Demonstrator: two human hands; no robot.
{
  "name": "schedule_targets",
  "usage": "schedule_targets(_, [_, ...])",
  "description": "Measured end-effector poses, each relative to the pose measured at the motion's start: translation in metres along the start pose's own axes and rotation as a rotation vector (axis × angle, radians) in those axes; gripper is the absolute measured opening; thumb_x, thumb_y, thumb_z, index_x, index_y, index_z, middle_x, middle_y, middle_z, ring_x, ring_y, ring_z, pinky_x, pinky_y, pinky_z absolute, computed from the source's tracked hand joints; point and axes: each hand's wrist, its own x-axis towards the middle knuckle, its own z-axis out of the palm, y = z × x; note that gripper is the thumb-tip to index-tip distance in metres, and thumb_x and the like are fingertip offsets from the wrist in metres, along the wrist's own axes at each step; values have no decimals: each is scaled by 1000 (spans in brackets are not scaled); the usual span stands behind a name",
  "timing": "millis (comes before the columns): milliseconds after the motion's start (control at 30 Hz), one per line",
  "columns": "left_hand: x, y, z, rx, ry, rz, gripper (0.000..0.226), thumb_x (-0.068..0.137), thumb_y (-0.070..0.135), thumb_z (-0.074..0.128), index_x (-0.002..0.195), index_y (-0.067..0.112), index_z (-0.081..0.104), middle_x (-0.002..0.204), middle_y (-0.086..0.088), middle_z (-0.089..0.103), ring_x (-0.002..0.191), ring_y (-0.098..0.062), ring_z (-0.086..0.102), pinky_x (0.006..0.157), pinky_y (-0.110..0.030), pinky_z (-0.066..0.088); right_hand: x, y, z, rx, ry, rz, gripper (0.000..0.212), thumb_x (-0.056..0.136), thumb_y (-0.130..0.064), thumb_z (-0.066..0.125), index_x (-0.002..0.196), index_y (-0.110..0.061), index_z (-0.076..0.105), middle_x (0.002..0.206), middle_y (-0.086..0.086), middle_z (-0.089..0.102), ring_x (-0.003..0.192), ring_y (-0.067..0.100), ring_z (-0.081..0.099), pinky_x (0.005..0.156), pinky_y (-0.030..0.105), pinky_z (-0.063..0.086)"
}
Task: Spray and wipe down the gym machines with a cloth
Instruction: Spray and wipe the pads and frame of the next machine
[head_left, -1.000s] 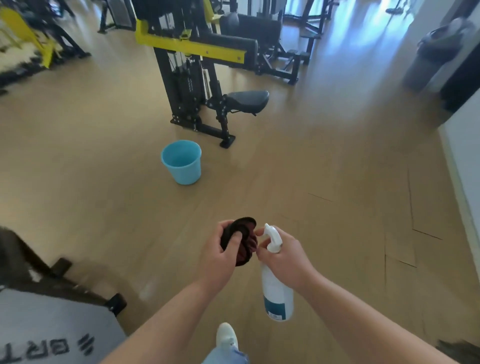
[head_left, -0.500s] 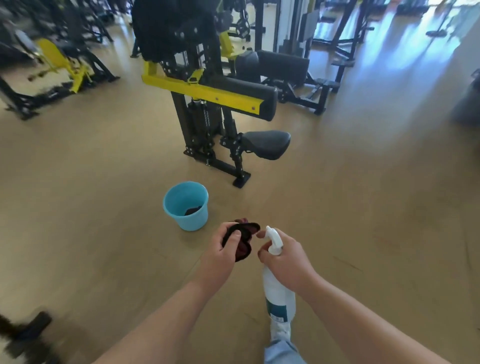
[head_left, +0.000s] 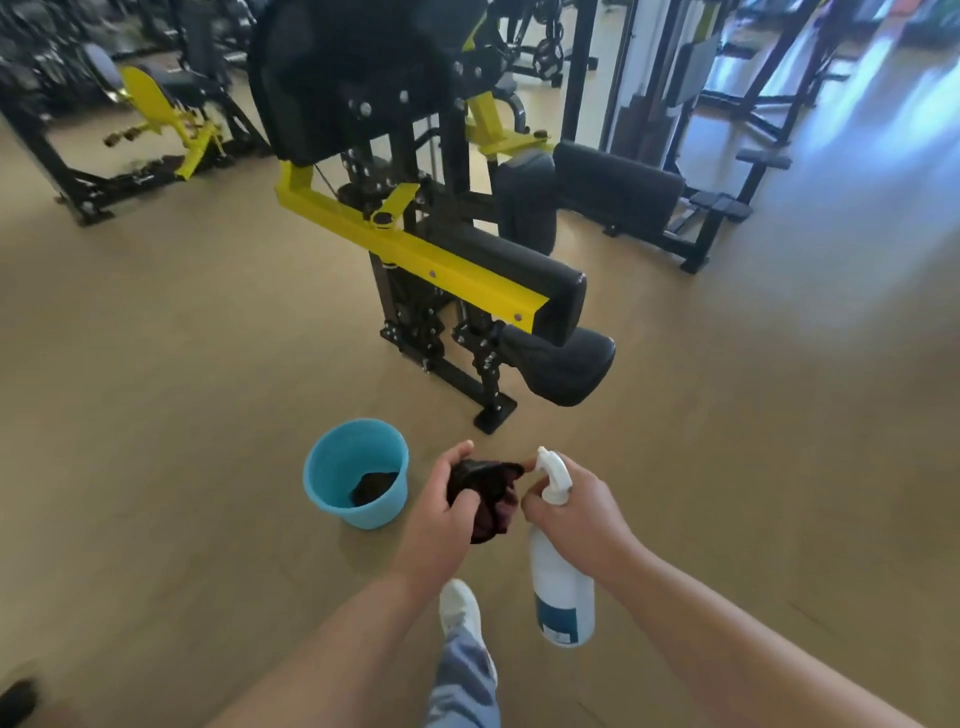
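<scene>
Your left hand (head_left: 441, 519) bunches the dark cloth (head_left: 485, 493), fingers curled round it; your right hand (head_left: 576, 512) wraps the neck of the white spray bottle (head_left: 563, 587), nozzle aimed at the cloth. Just beyond on the floor stands a blue bucket (head_left: 332, 467) with something dark inside. Further on, the yellow-and-black machine (head_left: 467, 270) seems not yet wiped.

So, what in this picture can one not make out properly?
Head view only:
- the dark lump in the bucket: too dim to identify.
- the spray bottle label: too small to read.
- the cloth: partly covered by the left hand.
- the far machines: motion-blurred.
</scene>
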Motion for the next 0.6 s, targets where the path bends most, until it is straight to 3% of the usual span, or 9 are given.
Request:
schedule_targets(100, [69,12,8,45,-27,3,54,99,3,47,146,31,46,137,5,54,127,-13,53,81,-6,50,59,-5,-15,-44,-1,19,14,90,-25,68,94,-35,60,84,-6,69,79,17,67,69,35,58])
schedule_targets(200, [136,24,17,58,-95,-20,49,98,2,48,137,32,52,130,2,60,117,-10,59,78,-9,53,119,-14,-32,-59,2,39,14,88,-20,68,94,-32,63,82,-5,71,79,19,68,73,41,60])
schedule_targets(333, [202,40,38,101,-184,-80,45,98,-1,48,133,27,54,117,5,63,108,-9,63,69,-7,50,178,-27,-61,-46,-9,49,25,87,-14,66,96,-37,65,83,-8,72,76,13,69,66,30,59])
schedule_targets(400, [228,45,55,110,-207,-121,41,99,-1,47,131,24,54,112,6,65,99,-4,64,65,-6,49,204,-25,-79,-54,0,66,27,86,-14,66,96,-39,65,85,-8,72,77,13,68,68,31,59])
schedule_targets(600, [285,48,121,85,-282,-225,33,102,-4,46,124,18,56,105,-5,69,77,6,68,68,-10,51,267,7,-136,-61,-27,110,24,90,-19,66,97,-42,63,85,-12,71,78,9,69,68,27,61])
